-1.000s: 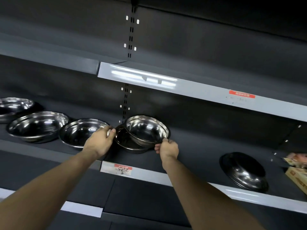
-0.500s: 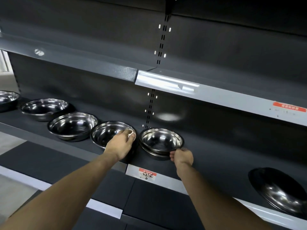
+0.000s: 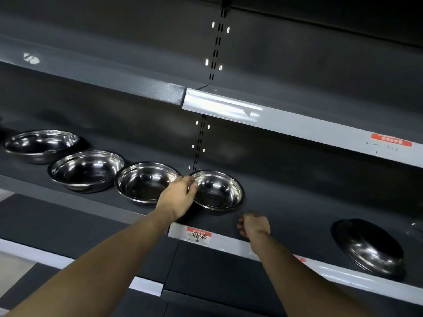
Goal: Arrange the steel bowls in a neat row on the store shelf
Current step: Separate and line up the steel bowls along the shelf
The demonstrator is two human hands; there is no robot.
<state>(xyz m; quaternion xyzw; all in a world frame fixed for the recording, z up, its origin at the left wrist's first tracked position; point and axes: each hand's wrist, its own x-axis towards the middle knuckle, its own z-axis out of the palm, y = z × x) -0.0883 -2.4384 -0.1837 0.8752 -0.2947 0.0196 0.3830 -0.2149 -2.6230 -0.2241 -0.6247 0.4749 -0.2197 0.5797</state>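
Nearest, on the pale front edge strip of the shelf (image 3: 229, 244), sits a price tag (image 3: 198, 235) with a red band on top and dark handwriting below; the handwriting and the printed characters are too small and blurred to read. Just right of it and a little farther in, the right hand (image 3: 254, 225) hangs above the shelf's front edge with its fingers curled under, its grip closed on nothing and apart from the nearest bowl. The left hand (image 3: 179, 194) reaches farther in, and its grip pinches the left rim of the fourth bowl (image 3: 217, 191), thumb and fingertips at the edge where that bowl meets the third bowl (image 3: 143, 181). The fourth bowl sits upright, mouth up, on the dark shelf surface, with what looks like another rim directly beneath it. To the left the third bowl, the second bowl (image 3: 87, 170) and the first bowl (image 3: 41, 145) also stand mouth up, nearly touching, and the row runs from near right to far left along the shelf. Well apart, at the right end, a tilted bowl (image 3: 370, 245) leans with its opening turned toward the near left. Beyond and above, the upper shelf (image 3: 297, 126) carries a red label (image 3: 391, 139) with pale characters that cannot be read.
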